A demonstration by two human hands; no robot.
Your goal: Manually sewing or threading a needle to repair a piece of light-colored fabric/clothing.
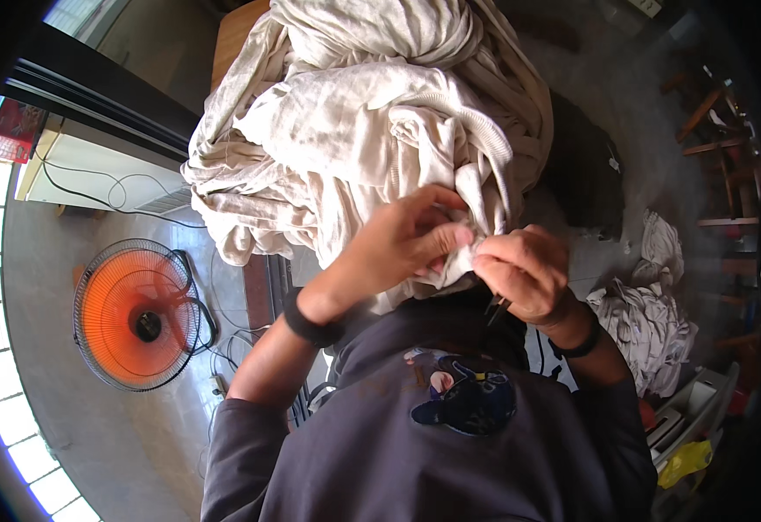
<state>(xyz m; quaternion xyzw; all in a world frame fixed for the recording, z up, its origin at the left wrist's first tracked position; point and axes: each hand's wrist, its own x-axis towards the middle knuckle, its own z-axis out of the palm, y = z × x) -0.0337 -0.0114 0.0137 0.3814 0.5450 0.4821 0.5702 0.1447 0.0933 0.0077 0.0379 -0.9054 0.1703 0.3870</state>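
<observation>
A large heap of cream knit fabric (328, 130) lies before me, with ribbed bands along some edges. My left hand (419, 235) grips a fold of this fabric between thumb and fingers. Close against it, my right hand (527, 271) pinches the same gathered bit of cloth (456, 264). Thin dark metal tips, perhaps of thread snips (498, 310), stick out below the right palm; the rest of that tool is hidden by the hand. Both hands are just in front of my body, at the near edge of the heap.
A floor fan with an orange face (139, 313) stands at left among loose cables (230, 346). Part of a wooden tabletop (231, 39) shows behind the heap. More pale cloth (648, 333) is piled at right, near a yellow plastic bag (685, 462) and wooden racks (723, 153).
</observation>
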